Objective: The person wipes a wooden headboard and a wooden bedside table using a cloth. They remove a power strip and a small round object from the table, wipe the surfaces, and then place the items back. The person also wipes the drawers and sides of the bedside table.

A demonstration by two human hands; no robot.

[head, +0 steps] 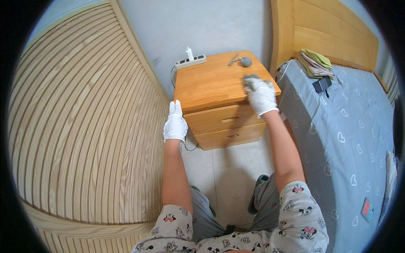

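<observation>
A wooden nightstand (205, 85) with two drawers stands before me against the wall. My right hand (262, 96), in a white glove, is over the right front part of its top. A grey cloth (252, 77) shows under the fingers of this hand, slightly blurred. My left hand (175, 123), also gloved in white, rests at the nightstand's left front corner with its fingers pointing forward; nothing shows in it. Near the back right of the top lies a small grey round object (245, 61) with a strap or cord attached.
A power strip (190, 61) with a white plug stands at the top's back left edge. Louvred wooden doors (95, 126) rise on the left. On the right is a bed (354, 126) with folded cloths (316, 63), a black device (322, 84) and a phone-like object (367, 209).
</observation>
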